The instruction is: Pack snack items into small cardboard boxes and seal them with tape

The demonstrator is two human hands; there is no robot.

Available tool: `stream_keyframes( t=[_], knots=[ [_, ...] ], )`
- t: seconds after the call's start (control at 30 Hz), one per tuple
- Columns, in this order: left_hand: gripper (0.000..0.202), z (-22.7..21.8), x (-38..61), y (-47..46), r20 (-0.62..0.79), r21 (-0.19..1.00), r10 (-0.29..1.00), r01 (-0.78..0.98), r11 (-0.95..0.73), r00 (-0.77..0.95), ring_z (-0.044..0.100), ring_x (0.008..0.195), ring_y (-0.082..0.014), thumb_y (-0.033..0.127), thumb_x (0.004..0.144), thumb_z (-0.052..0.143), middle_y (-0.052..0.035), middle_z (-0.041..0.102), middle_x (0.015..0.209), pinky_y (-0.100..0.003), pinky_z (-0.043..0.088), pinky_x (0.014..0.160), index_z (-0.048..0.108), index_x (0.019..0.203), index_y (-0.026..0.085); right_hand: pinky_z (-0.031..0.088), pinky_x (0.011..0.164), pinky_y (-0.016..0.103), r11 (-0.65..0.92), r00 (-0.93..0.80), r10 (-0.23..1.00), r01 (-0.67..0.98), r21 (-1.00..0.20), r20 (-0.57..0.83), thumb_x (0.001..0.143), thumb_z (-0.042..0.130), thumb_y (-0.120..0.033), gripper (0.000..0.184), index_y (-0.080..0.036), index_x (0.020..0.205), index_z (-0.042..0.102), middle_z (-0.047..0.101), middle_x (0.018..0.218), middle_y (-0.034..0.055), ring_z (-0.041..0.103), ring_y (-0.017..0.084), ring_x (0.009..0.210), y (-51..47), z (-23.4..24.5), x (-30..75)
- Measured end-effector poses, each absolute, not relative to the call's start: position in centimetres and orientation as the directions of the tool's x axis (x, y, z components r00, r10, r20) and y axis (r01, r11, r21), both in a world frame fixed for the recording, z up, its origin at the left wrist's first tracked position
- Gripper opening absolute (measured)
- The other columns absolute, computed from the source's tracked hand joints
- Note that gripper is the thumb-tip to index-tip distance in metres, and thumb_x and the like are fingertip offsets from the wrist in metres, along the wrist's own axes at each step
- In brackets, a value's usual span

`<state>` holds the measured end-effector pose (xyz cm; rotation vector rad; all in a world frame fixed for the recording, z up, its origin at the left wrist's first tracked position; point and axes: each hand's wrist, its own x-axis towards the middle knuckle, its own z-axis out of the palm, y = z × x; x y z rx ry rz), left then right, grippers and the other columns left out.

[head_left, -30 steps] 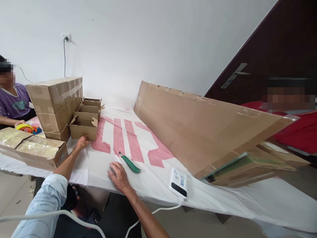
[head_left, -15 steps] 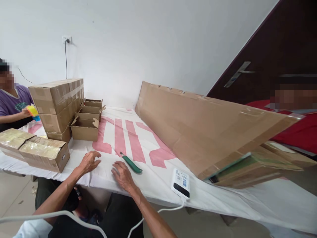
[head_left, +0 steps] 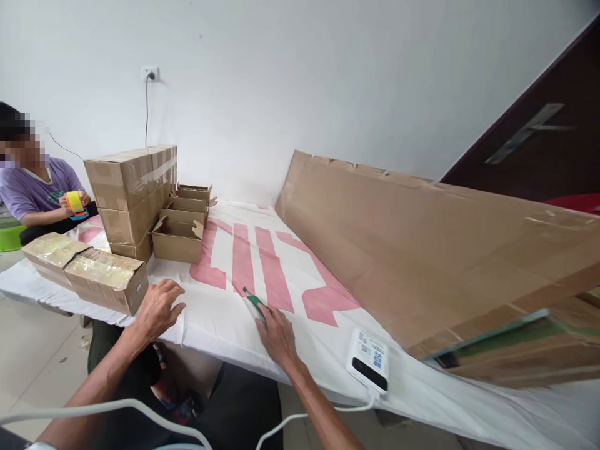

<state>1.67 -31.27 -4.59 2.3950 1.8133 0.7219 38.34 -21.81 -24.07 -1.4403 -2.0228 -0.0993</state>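
Observation:
My right hand (head_left: 277, 336) lies over the handle of a green utility knife (head_left: 255, 301), its fingers closing round it. The knife rests on the cloth, blade end pointing away from me and to the left; its rear is under my hand. At the table's front edge, my left hand (head_left: 158, 307) is empty with thumb and fingers apart, just right of a taped cardboard box (head_left: 105, 275). Another taped box (head_left: 55, 253) adjoins that one on the left.
Stacked closed cartons (head_left: 135, 194) stand at the left, beside several open-topped boxes (head_left: 178, 240). A large cardboard sheet (head_left: 422, 262) leans at the right. A white device (head_left: 369, 362) with a cable sits near the front edge. A person (head_left: 44, 187) at far left holds tape.
My right hand has moved right onto the utility knife, which lay beside it before. My left hand stays near the boxes. The view has turned slightly left.

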Motion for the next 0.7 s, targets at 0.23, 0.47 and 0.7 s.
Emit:
stream_keyframes(
  t=[0.23, 0.47, 0.7],
  knots=[
    [0.042, 0.5, -6.1, -33.7, 0.505, 0.045, 0.863, 0.998, -0.044, 0.015, 0.045, 0.152, -0.0396, 0.041, 0.093, 0.069, -0.0099, 0.065, 0.150, -0.057, 0.040, 0.121, 0.067, 0.134, 0.035, 0.053, 0.099, 0.047, 0.376, -0.179, 0.832, 0.878, -0.295, 0.526, 0.102, 0.048, -0.032, 0.047, -0.025, 0.143, 0.068, 0.072, 0.132, 0.0149, 0.066, 0.032, 0.118, -21.8, -23.9, 38.1],
    [0.041, -1.3, -12.9, -32.7, 0.452, 0.026, 0.886, 0.994, 0.105, -0.106, 0.057, 0.141, -0.0402, 0.053, 0.093, 0.067, -0.0132, 0.068, 0.146, -0.056, 0.045, 0.115, 0.069, 0.128, 0.032, 0.053, 0.100, 0.048, 0.403, -0.198, 0.823, 0.864, -0.303, 0.532, 0.104, 0.045, -0.034, 0.047, -0.020, 0.143, 0.067, 0.070, 0.135, 0.0166, 0.065, 0.032, 0.118, -21.7, -24.2, 38.3],
    [0.079, -1.1, -14.5, -32.8, 0.152, -0.020, 0.988, 0.999, 0.037, -0.033, 0.050, 0.150, -0.0403, 0.052, 0.077, 0.082, -0.0135, 0.054, 0.164, -0.055, 0.040, 0.119, 0.059, 0.151, 0.035, 0.053, 0.099, 0.046, 0.395, -0.199, 0.826, 0.872, -0.288, 0.527, 0.104, 0.044, -0.034, 0.046, -0.021, 0.143, 0.065, 0.069, 0.136, 0.0152, 0.065, 0.031, 0.120, -21.8, -24.3, 38.5]
  ],
)
